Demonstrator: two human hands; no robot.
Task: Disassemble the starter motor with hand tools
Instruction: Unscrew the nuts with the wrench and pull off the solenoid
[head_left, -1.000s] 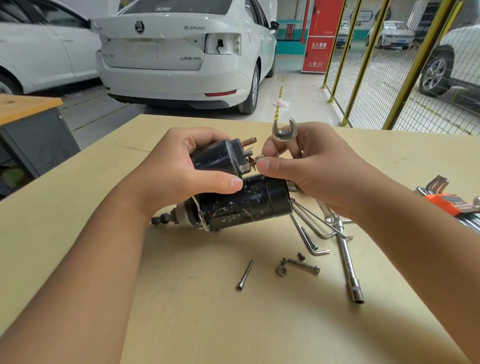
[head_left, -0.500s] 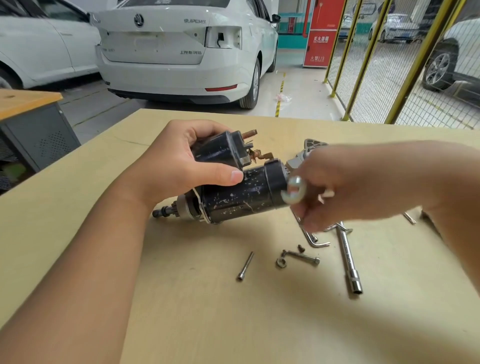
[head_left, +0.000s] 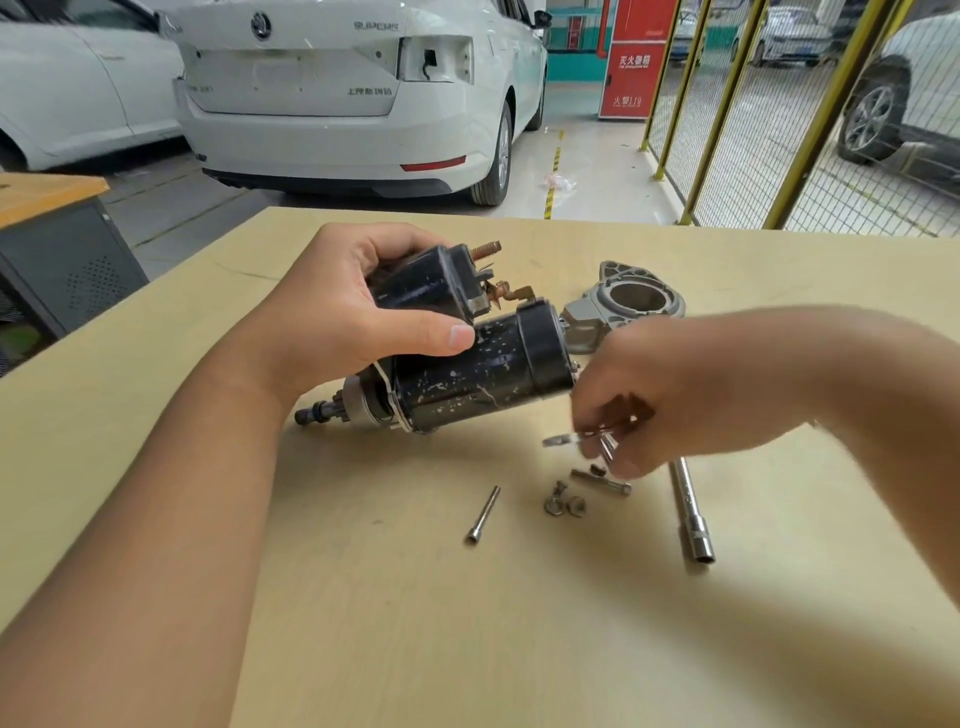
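Observation:
My left hand (head_left: 337, 317) grips the black starter motor (head_left: 467, 379) by its solenoid and holds it tilted above the wooden table (head_left: 363, 597), pinion shaft pointing left. My right hand (head_left: 639, 395) is blurred, low over the table to the right of the motor, with its fingers curled round a small metal tool (head_left: 566, 440), a wrench whose tip pokes out to the left. The grey aluminium nose housing (head_left: 623, 304) lies behind the motor.
Loose parts lie in front of the motor: a long bolt (head_left: 483, 514), a second bolt (head_left: 602, 482), a nut and washer (head_left: 563, 504). A T-handle socket wrench (head_left: 693, 514) lies to the right. White cars and a yellow mesh fence stand beyond the table.
My right hand has come down from the solenoid terminal to the table by the loose bolts, carrying the wrench. A nut now lies near the washer. The left hand has kept the motor steady.

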